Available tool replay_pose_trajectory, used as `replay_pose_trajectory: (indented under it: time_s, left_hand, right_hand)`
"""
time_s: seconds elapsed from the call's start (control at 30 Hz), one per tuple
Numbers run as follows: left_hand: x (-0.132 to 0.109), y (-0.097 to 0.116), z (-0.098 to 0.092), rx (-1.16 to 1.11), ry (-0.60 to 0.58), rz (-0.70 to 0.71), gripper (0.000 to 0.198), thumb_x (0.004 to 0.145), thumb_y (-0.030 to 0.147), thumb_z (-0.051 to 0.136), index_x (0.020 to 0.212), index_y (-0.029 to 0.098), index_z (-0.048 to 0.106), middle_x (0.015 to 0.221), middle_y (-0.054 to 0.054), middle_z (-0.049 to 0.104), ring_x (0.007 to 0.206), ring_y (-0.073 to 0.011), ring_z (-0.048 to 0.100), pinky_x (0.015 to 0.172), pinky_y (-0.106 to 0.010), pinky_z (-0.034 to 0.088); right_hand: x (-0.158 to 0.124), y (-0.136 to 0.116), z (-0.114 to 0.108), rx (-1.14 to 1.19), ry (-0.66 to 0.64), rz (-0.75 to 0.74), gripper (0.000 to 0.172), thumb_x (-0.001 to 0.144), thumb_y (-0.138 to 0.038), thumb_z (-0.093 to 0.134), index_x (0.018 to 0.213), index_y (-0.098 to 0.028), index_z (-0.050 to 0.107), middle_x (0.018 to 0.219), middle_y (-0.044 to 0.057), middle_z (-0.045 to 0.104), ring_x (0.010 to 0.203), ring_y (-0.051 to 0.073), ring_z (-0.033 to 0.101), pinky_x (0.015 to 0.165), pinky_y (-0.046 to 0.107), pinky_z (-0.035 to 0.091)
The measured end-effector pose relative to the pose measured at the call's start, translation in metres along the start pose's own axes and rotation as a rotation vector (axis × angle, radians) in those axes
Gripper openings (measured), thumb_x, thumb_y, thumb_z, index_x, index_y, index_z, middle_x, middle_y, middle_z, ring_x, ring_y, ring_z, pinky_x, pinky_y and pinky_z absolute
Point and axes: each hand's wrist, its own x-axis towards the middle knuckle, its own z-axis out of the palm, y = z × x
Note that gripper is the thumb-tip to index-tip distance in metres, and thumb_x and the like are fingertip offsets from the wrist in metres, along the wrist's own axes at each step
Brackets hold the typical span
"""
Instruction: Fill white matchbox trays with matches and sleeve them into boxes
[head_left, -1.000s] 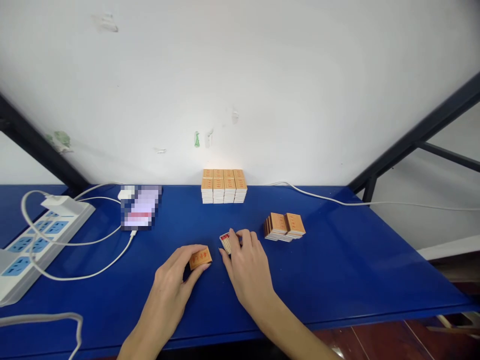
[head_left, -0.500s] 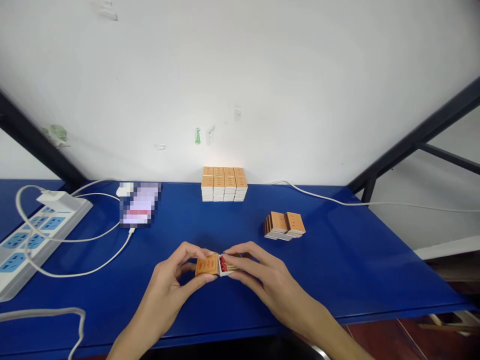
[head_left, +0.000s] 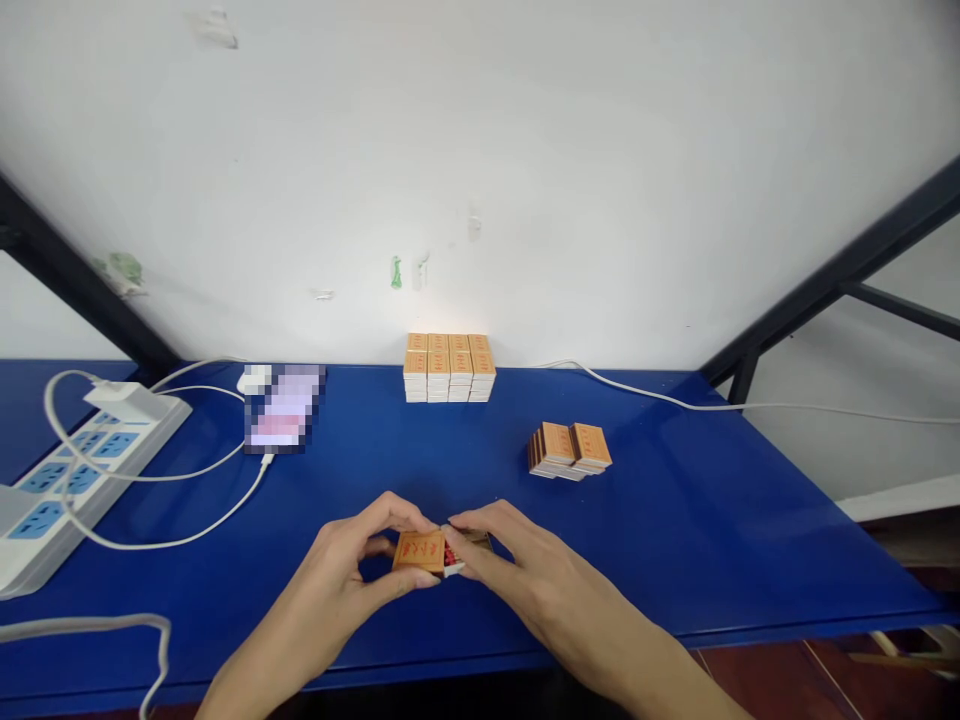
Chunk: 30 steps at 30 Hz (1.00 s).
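Observation:
An orange matchbox sleeve (head_left: 420, 552) is held between the thumb and fingers of my left hand (head_left: 349, 560), low in the middle of the view. Its white inner tray (head_left: 454, 568) sticks out to the right, showing red-tipped matches (head_left: 451, 553). My right hand (head_left: 525, 565) grips that tray, its thumb lying over the matches and covering part of them. Further back by the wall, several matchboxes are stacked in a neat block (head_left: 448, 368). A smaller group of matchboxes (head_left: 568, 450) sits to the right of my hands.
On the left of the blue table (head_left: 675, 520) lie a white power strip (head_left: 90, 480) and a pixelated phone (head_left: 285, 405) with white cables (head_left: 180, 546). Another thin cable (head_left: 675, 403) runs along the back right. Dark metal bars (head_left: 832, 285) slope at both sides.
Both hands and the matchbox have moved slightly down, nearer to me. My right thumb now lies across the tray, and fewer matchsticks show.

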Motion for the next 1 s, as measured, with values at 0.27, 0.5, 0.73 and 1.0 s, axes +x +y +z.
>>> replay_pose_trajectory:
  time_s: [0.27,0.5,0.73,1.0]
  left_hand:
    - [0.003,0.002,0.007,0.032,-0.013,-0.005,0.02,0.101,0.04,0.082,0.119,0.035,0.073,0.114,0.004,0.078,0.108,-0.021,0.076,0.098,-0.033,0.06]
    - [-0.001,0.001,0.009,0.001,-0.022,-0.011,0.027,0.099,0.037,0.084,0.124,0.036,0.075,0.127,0.001,0.078,0.114,-0.0232,0.076,0.097,-0.033,0.06]
    - [-0.006,0.005,0.001,0.041,0.004,-0.023,0.03,0.098,0.041,0.085,0.126,0.038,0.076,0.132,0.001,0.077,0.117,-0.025,0.076,0.1,-0.036,0.061]
    - [-0.005,0.007,0.007,-0.055,-0.036,-0.019,0.028,0.102,0.045,0.08,0.129,0.037,0.074,0.127,-0.001,0.078,0.104,-0.0224,0.079,0.095,-0.036,0.062]
  right_hand:
    - [-0.007,-0.005,0.005,-0.025,0.003,0.014,0.064,0.095,0.007,0.055,0.156,-0.013,0.057,0.138,0.016,0.07,0.119,0.025,0.069,0.104,0.042,0.066]
    - [-0.015,-0.013,0.008,-0.17,0.062,-0.061,0.064,0.093,0.004,0.053,0.157,-0.006,0.056,0.145,0.021,0.071,0.125,0.031,0.067,0.107,0.046,0.065]
    - [-0.009,-0.015,0.005,-0.366,0.091,-0.183,0.055,0.095,0.005,0.047,0.148,0.001,0.062,0.145,0.023,0.074,0.118,0.031,0.072,0.104,0.045,0.066]
    - [-0.016,-0.018,0.005,-0.416,0.087,-0.225,0.054,0.098,0.004,0.047,0.15,0.008,0.058,0.153,0.031,0.066,0.135,0.036,0.069,0.105,0.045,0.065]
